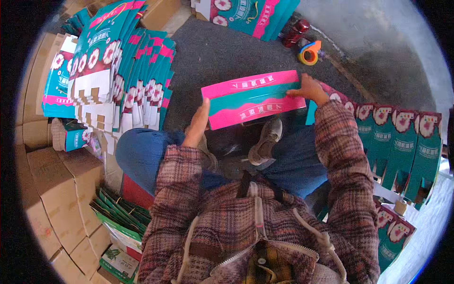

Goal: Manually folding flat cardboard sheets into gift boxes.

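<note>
A pink and teal cardboard box [253, 98] is held up in front of me, above my knees and shoes. Its long panel faces up, pink along both edges with a wavy teal band between. My left hand [198, 122] presses against its left end, fingers mostly hidden behind the box. At the right end my right hand [308, 90] grips the box, the thumb lying over the top panel and the other fingers around the far corner. The box's underside is hidden from view.
Flat printed cartons [97, 61] lie stacked at the left, beside brown cardboard boxes [56, 189]. Made-up teal boxes [402, 146] stand in a row at the right. A roll of orange tape [309, 54] lies on the dark mat [203, 52], near more flat cartons [250, 16].
</note>
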Available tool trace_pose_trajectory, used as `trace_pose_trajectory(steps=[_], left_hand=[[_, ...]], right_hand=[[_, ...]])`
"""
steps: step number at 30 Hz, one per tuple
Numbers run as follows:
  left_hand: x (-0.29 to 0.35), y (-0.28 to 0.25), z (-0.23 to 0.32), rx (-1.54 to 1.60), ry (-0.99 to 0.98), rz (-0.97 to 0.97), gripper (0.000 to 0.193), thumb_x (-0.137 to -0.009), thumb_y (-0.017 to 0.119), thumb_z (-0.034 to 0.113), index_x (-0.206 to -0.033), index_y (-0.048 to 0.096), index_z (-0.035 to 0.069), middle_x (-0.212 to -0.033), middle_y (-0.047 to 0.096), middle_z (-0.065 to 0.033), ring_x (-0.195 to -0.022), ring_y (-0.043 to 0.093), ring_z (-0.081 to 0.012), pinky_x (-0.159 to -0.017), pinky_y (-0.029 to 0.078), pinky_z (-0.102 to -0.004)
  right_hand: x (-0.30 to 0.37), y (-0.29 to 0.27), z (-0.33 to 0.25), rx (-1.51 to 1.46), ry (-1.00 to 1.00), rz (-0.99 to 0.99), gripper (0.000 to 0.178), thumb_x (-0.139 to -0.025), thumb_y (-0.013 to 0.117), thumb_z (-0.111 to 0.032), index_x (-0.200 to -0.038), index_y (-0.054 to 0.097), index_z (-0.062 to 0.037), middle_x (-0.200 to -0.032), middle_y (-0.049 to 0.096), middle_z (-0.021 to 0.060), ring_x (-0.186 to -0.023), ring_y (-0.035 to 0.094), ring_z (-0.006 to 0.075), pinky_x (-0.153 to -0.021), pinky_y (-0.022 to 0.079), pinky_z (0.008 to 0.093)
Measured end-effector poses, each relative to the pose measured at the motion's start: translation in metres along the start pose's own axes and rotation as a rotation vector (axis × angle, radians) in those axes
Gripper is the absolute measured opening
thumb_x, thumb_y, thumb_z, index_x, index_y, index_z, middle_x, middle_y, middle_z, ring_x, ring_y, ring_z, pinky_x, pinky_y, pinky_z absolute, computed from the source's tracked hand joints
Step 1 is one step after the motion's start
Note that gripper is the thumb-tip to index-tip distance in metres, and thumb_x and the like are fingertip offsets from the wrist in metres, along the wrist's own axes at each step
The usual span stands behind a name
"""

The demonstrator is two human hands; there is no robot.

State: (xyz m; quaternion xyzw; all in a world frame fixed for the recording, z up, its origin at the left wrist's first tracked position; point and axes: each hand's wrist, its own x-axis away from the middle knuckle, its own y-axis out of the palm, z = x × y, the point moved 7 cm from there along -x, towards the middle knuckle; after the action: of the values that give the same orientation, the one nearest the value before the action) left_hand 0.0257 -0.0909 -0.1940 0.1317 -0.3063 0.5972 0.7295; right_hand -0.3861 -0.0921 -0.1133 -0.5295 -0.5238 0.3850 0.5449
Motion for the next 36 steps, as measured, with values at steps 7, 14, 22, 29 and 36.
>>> trace_pose_trajectory(steps=[7,14,22,29,36], left_hand=[[-0.004,0.03,0.016,-0.218,0.252,-0.249,0.053,-0.087,0.062,0.043,-0.121,0.056,0.003,-0.115,0.062,-0.0151,-0.107,0.058,-0.0237,-0.09,0.044,-0.0351],[0.014,0.08,0.097,-0.27,0.61,-0.132,0.049,-0.087,0.063,0.035,-0.119,0.052,0.0,-0.109,0.063,-0.0166,-0.103,0.06,-0.0265,-0.087,0.045,-0.037],[0.059,0.266,0.134,-0.377,0.911,-0.402,0.068,-0.085,0.064,0.016,-0.14,0.028,-0.001,-0.137,0.04,-0.0247,-0.125,0.043,-0.0367,-0.102,0.037,-0.0409],[0.029,0.378,0.025,-0.377,0.771,-0.988,0.066,-0.089,0.057,0.02,-0.144,0.026,0.002,-0.143,0.034,-0.0239,-0.131,0.038,-0.0324,-0.105,0.035,-0.0367],[0.025,0.382,-0.004,-0.473,0.507,-1.229,0.054,-0.095,0.05,0.028,-0.141,0.035,0.004,-0.139,0.045,-0.012,-0.125,0.045,-0.0246,-0.104,0.035,-0.0339]], right_hand=[[0.002,0.036,0.02,-0.413,0.062,-0.471,0.081,-0.066,0.072,-0.062,-0.112,0.059,0.004,-0.11,0.061,0.027,-0.105,0.058,0.038,-0.088,0.045,0.0435],[0.026,-0.09,0.072,-0.223,-0.017,0.035,0.077,-0.071,0.071,-0.054,-0.119,0.051,0.0025,-0.106,0.061,0.0277,-0.101,0.058,0.0416,-0.083,0.046,0.0453],[0.227,-0.072,0.23,-0.681,0.322,0.532,0.068,-0.077,0.076,-0.022,-0.131,0.04,-0.003,-0.108,0.062,0.0144,-0.093,0.06,0.0234,-0.083,0.048,0.0352],[0.336,0.065,0.301,-0.581,0.62,0.515,0.08,-0.074,0.073,-0.027,-0.136,0.032,0.0008,-0.126,0.05,0.0239,-0.117,0.05,0.0383,-0.094,0.043,0.0419],[0.36,0.134,0.337,-0.388,1.035,0.461,0.077,-0.076,0.068,-0.022,-0.138,0.028,0.0031,-0.13,0.045,0.0293,-0.117,0.047,0.0442,-0.097,0.04,0.0461]])
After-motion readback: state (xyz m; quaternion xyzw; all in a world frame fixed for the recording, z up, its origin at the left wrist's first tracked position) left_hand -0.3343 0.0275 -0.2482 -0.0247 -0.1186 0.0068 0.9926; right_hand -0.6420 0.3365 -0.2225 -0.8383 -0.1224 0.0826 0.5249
